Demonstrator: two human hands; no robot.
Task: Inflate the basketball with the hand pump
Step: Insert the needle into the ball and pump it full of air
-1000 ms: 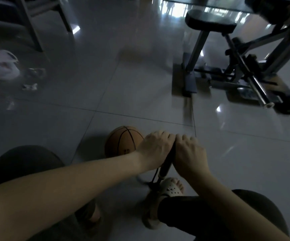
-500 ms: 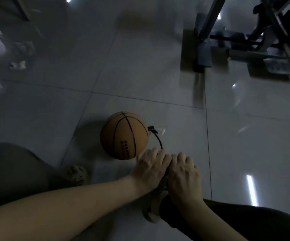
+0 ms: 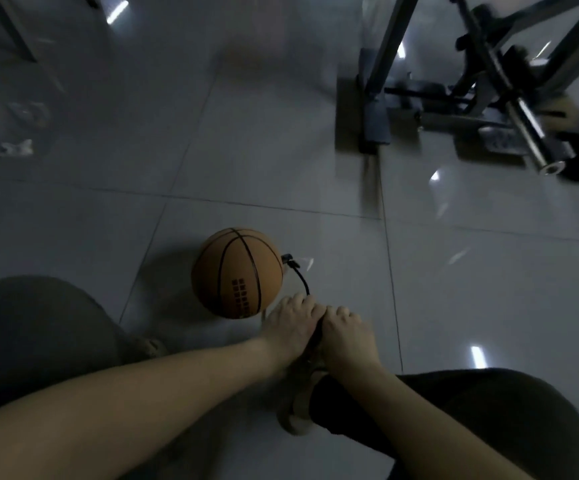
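An orange basketball [image 3: 237, 271] with black seams lies on the tiled floor just beyond my hands. A thin black hose [image 3: 301, 277] curves from its right side down toward my fingers. My left hand [image 3: 290, 323] and my right hand [image 3: 345, 336] sit side by side, both closed around the dark pump handle [image 3: 317, 332], which shows only as a strip between them. The pump body is hidden under my hands. A light clog on my right foot [image 3: 298, 403] stands directly below the hands.
A metal exercise machine [image 3: 482, 98] with a grey foot [image 3: 373, 126] and a chrome bar stands at the far right. Small pale bits of litter [image 3: 16, 147] lie at the far left. My knees fill the lower corners, and my left clog [image 3: 151, 346] peeks out.
Both hands went down with the pump handle from beside the ball's top to low near my foot. The view tilted down, uncovering the whole ball and the hose.
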